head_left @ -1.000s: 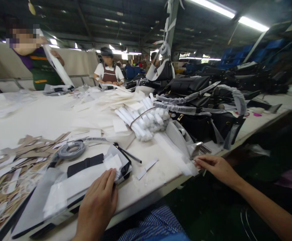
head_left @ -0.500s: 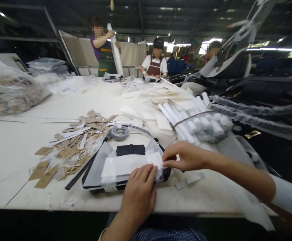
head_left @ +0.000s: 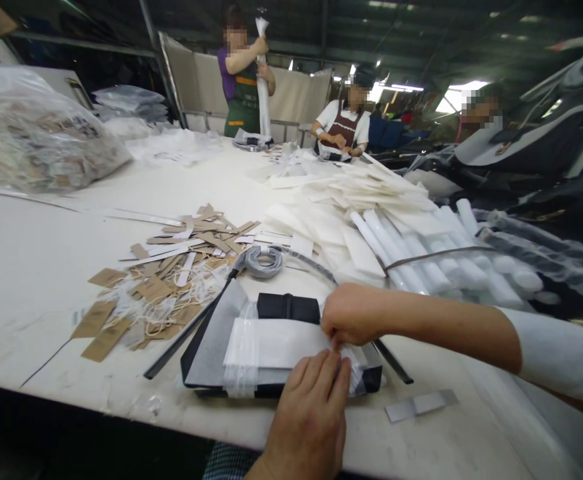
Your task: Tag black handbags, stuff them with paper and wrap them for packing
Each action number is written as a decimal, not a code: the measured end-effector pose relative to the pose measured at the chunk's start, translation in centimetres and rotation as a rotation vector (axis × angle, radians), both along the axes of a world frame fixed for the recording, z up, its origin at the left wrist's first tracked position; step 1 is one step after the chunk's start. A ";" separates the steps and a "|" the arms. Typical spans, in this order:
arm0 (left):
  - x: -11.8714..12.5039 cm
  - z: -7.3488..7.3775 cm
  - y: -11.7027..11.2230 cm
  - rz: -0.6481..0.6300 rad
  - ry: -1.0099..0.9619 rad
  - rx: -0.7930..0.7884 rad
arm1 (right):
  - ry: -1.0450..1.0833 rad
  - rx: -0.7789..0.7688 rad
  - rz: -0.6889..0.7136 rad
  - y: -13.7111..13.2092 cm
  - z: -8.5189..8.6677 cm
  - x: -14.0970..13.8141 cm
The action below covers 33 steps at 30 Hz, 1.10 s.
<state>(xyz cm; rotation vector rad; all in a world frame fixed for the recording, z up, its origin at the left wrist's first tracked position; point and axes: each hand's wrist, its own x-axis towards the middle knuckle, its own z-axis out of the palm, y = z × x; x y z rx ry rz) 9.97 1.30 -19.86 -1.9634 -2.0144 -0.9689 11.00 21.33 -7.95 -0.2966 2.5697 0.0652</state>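
A black handbag (head_left: 373,379) lies in front of me with grey tissue paper (head_left: 209,353) over its sides. Across it rests a white padding sheet (head_left: 266,343), under bands of clear plastic wrap (head_left: 243,380). Beyond the sheet shows a black rolled piece (head_left: 288,307) with a narrow band round its middle. My left hand (head_left: 311,407) lies flat at the sheet's near right edge, fingers stretched out. Pinched together, the fingers of my right hand (head_left: 354,313) grip the clear plastic wrap at the bag's right side; their tips are partly hidden. A wrapped, coiled strap (head_left: 264,262) sits behind the bag.
Cardboard tags (head_left: 154,289) with strings are heaped left. White foam sheets (head_left: 316,223) and banded white rolls (head_left: 416,257) lie behind and right. A short translucent strip (head_left: 421,405) is at right. Two co-workers (head_left: 246,100) (head_left: 344,127) stand across the table.
My view has turned, so the table appears tilted. My right hand has moved inward over the bag's right side, closer to my left fingertips. A co-worker's white roll is more upright.
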 end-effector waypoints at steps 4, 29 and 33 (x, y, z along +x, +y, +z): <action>-0.1 -0.3 0.1 -0.025 -0.014 -0.015 | -0.025 0.117 0.054 -0.8 0.0 -1.0; -0.4 -0.3 0.7 0.010 0.059 0.046 | -0.049 0.009 0.042 3.4 -2.2 -4.5; -0.4 -0.2 0.9 0.056 0.120 0.129 | 0.011 -0.004 -0.036 5.0 -2.9 -5.1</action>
